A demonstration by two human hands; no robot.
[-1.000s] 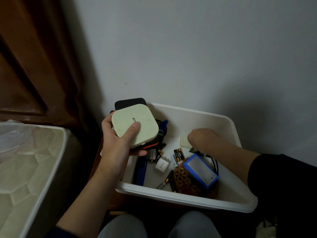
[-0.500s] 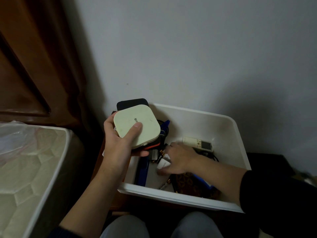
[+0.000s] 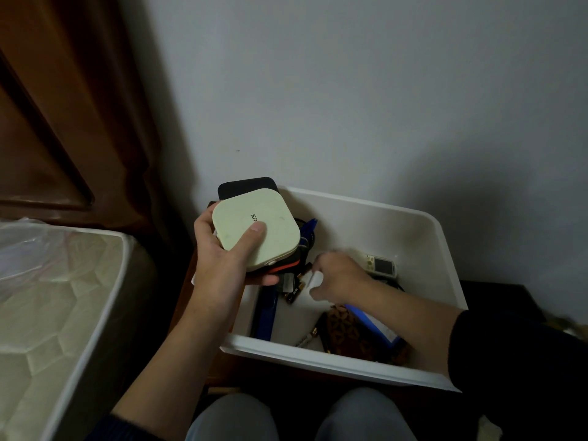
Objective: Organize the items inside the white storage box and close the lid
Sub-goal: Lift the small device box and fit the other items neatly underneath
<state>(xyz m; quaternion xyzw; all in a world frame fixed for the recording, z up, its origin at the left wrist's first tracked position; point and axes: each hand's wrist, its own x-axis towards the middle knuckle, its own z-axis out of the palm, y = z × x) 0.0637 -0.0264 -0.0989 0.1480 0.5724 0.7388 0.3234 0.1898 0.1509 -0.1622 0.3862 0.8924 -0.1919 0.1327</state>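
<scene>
Left hand gripped a stack topped by a pale green square device over the white storage box. Right hand, inside it, pinched a small white block. Loosely stacked, those pieces could slide and drop onto the batteries.

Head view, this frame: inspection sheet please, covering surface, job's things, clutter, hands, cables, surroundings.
Surface: box floor, white, partly bare.
Job's things: white storage box open, no lid seen; stack topped by a pale square device.
Clutter: loose batteries, blue strap, patterned pouch, small remote.
Hands: left hand holds the stack; right hand curls on a small white item.
Cables: dark cords behind the stack.
Surroundings: wall, mattress, wooden furniture.
</scene>
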